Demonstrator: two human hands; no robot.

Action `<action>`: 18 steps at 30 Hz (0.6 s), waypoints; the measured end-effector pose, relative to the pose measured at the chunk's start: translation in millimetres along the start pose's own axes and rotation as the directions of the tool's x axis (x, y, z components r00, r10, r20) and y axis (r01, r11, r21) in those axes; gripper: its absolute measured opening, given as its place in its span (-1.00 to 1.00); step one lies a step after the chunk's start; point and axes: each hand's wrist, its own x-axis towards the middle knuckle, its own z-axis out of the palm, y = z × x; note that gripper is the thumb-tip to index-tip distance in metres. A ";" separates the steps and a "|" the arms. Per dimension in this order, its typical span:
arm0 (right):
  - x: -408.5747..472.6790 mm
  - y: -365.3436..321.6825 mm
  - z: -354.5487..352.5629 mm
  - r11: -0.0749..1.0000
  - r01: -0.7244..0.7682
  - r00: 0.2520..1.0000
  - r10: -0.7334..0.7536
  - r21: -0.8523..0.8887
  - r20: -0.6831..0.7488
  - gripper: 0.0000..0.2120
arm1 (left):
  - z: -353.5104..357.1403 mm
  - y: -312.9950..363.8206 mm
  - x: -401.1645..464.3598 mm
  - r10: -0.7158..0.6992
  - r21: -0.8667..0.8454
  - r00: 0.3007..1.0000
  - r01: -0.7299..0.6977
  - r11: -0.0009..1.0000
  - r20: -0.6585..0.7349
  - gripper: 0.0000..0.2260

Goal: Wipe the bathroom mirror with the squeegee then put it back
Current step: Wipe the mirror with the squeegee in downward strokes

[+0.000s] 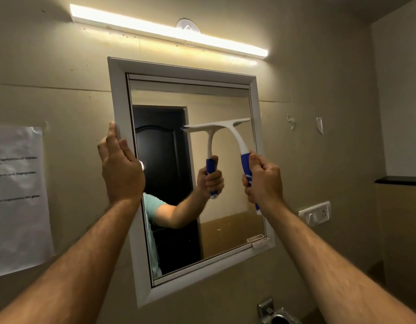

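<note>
Blurred print on the wall notice (17, 197), its left side cut off.

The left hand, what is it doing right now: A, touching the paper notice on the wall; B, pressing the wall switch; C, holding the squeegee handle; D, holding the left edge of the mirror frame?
D: the left hand wraps the left edge of the white mirror frame, while the right hand holds the squeegee.
</note>
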 end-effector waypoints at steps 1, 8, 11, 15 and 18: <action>-4.5 6.6 -3.8 1.000 -0.021 1.000 0.021 0.003 0.000 -0.65 | 0.2 0.1 -0.2 0.000 0.001 1.000 0.000 1.000 0.002 -0.63; -17.4 20.6 -17.8 0.999 -0.028 0.999 0.027 -0.033 -0.030 -0.64 | 0.2 1.5 -0.3 -0.017 -0.013 1.000 0.017 1.000 0.002 -0.63; 0.1 -3.4 -12.2 0.998 0.041 0.999 -0.042 -0.048 -0.019 -0.63 | 0.3 1.3 -0.3 -0.016 -0.015 1.000 0.016 1.000 0.003 -0.62; 24.4 -37.7 3.3 0.998 0.057 0.998 -0.058 -0.023 -0.016 -0.73 | 0.9 -0.1 0.8 -0.022 -0.014 1.000 0.023 1.000 0.006 -0.63; 35.7 -53.8 14.0 0.998 0.059 0.998 -0.058 0.001 -0.026 -0.78 | 1.4 -1.0 0.3 -0.016 -0.011 1.000 0.016 1.000 0.002 -0.63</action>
